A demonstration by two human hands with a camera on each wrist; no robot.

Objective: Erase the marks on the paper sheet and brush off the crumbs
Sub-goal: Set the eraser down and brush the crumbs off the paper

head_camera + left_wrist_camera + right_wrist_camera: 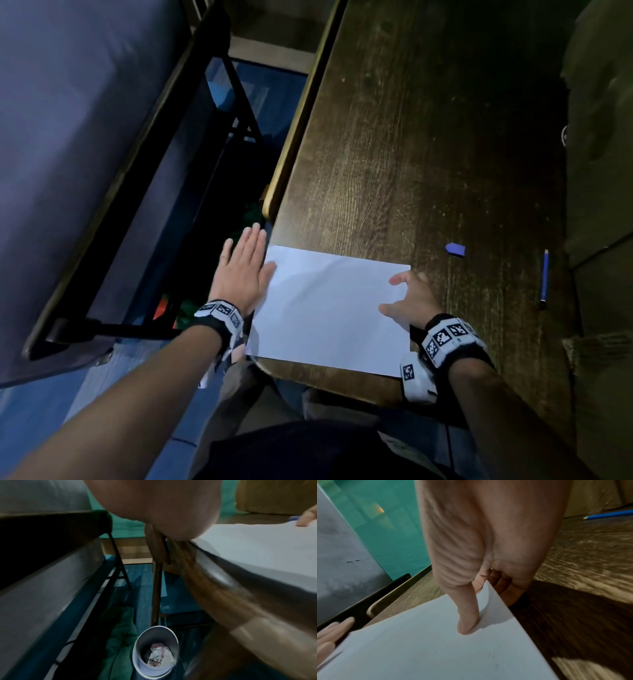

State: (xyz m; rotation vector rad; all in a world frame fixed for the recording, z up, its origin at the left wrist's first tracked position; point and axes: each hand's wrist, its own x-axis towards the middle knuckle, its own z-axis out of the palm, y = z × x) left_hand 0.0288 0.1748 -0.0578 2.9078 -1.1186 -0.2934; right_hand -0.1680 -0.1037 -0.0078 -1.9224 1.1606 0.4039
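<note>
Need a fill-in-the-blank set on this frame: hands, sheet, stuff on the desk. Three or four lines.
1. The right hand pinches the ____ edge of the paper sheet, thumb on top.
2. The left hand is flat with straight fingers, mostly past the desk's ____ edge.
3. The eraser lies on the desk between the sheet and the ____.
4. Below the desk stands a round ____ holding crumpled scraps.

Missing words: right; left; pencil; bin
</note>
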